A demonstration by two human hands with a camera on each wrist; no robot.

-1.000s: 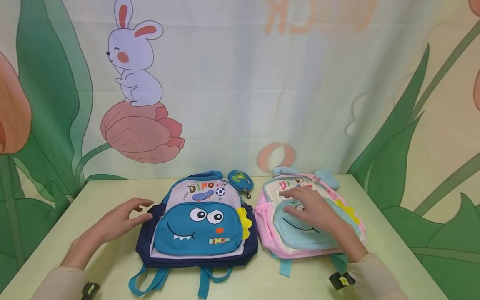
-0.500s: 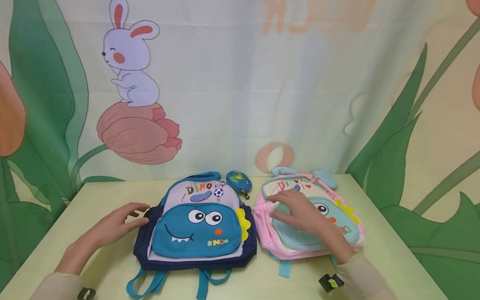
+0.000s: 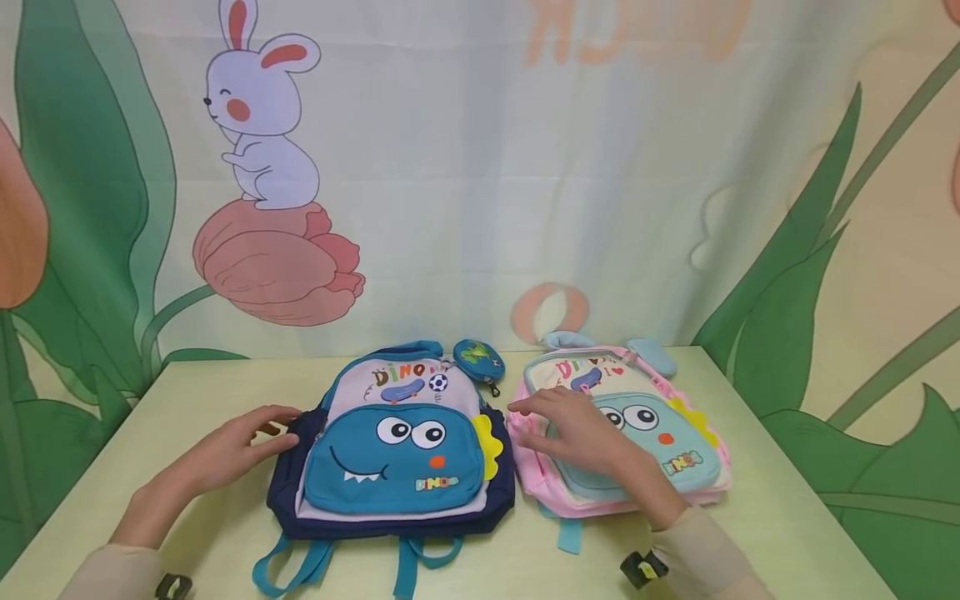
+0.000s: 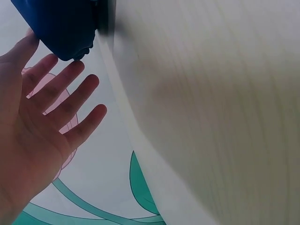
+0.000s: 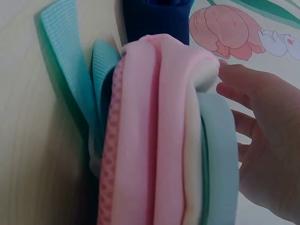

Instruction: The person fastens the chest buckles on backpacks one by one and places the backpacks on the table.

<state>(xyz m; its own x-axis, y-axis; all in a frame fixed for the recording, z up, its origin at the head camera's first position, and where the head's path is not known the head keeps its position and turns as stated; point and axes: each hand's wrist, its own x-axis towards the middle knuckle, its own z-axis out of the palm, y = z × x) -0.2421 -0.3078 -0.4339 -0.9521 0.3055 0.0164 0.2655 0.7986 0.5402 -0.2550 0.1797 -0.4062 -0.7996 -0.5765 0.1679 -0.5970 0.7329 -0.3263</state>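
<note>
A blue dinosaur backpack (image 3: 393, 458) lies face up on the table (image 3: 225, 550), its straps toward me. My left hand (image 3: 232, 450) is at its left side, fingers spread and the fingertips at the navy side panel; the left wrist view shows the palm (image 4: 37, 136) with relaxed fingers beside the navy fabric (image 4: 61, 23). To the right lies a pink and mint dinosaur backpack (image 3: 637, 433). Over its left part hovers my right hand (image 3: 573, 429), fingers loosely bent near the pink edge. In the right wrist view that hand (image 5: 267, 126) is beside the pink bag (image 5: 154, 131), gripping nothing visible.
A small round blue pouch (image 3: 478, 360) hangs at the blue backpack's upper right. A light blue pouch (image 3: 652, 357) lies behind the pink one. Behind the table hangs a curtain (image 3: 450, 167) printed with a rabbit and flowers. Teal straps (image 3: 292, 567) trail toward the front.
My right hand has moved left across the pink backpack, from over its dinosaur face to its left edge. The left hand has barely shifted beside the blue backpack.
</note>
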